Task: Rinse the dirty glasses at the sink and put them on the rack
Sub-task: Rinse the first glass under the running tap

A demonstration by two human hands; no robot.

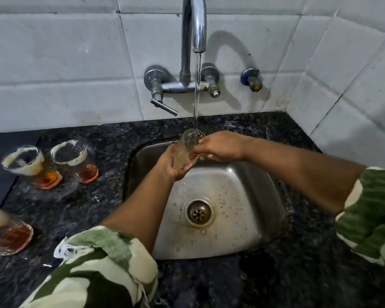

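Observation:
A clear glass (188,145) is held over the steel sink (242,210), tilted with its mouth up under the running water (197,90) from the tap (194,23). My left hand (172,165) cups the glass from below and grips its base. My right hand (220,146) holds the glass near its rim from the right. Three dirty glasses stand on the dark counter to the left: one (29,167) and another (75,161) side by side, a third (4,232) nearer me at the left edge. All three hold brown liquid and foam residue. No rack is in view.
The sink drain (199,212) lies below the hands. A tap lever (163,106) sticks out at the wall, left of the water stream. A small valve (252,78) sits on the tiled wall to the right. Black granite counter (276,274) surrounds the sink.

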